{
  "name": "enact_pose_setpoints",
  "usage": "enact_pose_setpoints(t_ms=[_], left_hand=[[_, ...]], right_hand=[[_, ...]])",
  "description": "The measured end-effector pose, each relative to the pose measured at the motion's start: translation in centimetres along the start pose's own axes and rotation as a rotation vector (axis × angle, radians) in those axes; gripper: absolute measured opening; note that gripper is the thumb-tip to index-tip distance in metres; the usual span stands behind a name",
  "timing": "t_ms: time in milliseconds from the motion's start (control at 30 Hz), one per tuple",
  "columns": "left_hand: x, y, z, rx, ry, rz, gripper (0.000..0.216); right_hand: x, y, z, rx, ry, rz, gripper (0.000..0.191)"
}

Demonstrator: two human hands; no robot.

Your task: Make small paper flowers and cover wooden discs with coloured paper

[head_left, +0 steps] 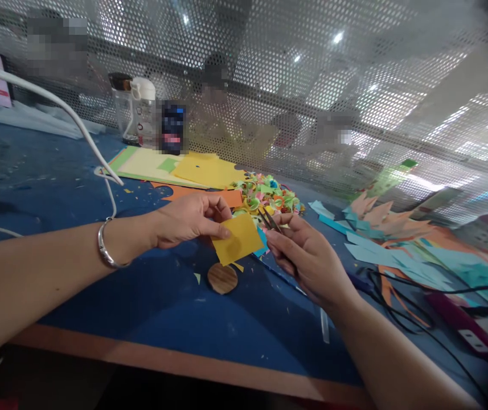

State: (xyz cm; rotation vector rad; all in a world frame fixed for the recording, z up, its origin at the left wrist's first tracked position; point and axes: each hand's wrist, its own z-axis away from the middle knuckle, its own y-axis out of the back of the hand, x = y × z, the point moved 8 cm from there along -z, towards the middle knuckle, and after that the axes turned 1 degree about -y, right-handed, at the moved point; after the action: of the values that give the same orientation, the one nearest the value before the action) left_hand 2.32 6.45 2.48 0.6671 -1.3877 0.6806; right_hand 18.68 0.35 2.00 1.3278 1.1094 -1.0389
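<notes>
My left hand (188, 219) pinches a small yellow paper square (237, 239) by its upper left edge, holding it above the blue table (162, 302). A silver bangle (106, 245) sits on that wrist. My right hand (307, 256) is closed around small dark scissors (270, 219), whose blades point up and left, close to the right edge of the yellow square. A small round wooden disc (222, 278) lies on the table just below the paper.
A pile of curled coloured paper scraps (267, 196) lies behind the hands. Yellow, green and orange sheets (175, 168) are stacked further back beside bottles (141, 111). Cut blue and orange paper (397, 239) and black cables (418, 296) lie at the right. A perforated metal screen (312, 85) backs the table.
</notes>
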Motion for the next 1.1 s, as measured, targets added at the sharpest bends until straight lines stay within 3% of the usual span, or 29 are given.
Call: enact_pose_setpoints(t_ms=[267, 533, 667, 900, 1100], left_hand=[[0.1, -0.7, 0.0, -0.019, -0.086, -0.032, 0.027], [-0.7, -2.7, 0.7, -0.143, -0.070, -0.156, 0.020], [-0.8, -2.5, 0.6, -0.095, -0.108, -0.266, 0.023], [-0.3, -0.9, 0.1, 0.074, -0.117, 0.038, 0.015], [-0.1, -0.7, -0.1, 0.052, -0.135, 0.096, 0.015]], right_hand=[[0.3, -0.9, 0.0, -0.083, -0.022, 0.035, 0.030], [-0.3, -1.4, 0.4, -0.158, 0.012, 0.172, 0.026], [-0.5, -1.6, 0.4, -0.141, 0.035, 0.176, 0.029], [-0.8, -0.5, 0.3, -0.057, 0.095, 0.181, 0.041], [-1.1, -0.2, 0.4, -0.015, 0.112, 0.232, 0.041]])
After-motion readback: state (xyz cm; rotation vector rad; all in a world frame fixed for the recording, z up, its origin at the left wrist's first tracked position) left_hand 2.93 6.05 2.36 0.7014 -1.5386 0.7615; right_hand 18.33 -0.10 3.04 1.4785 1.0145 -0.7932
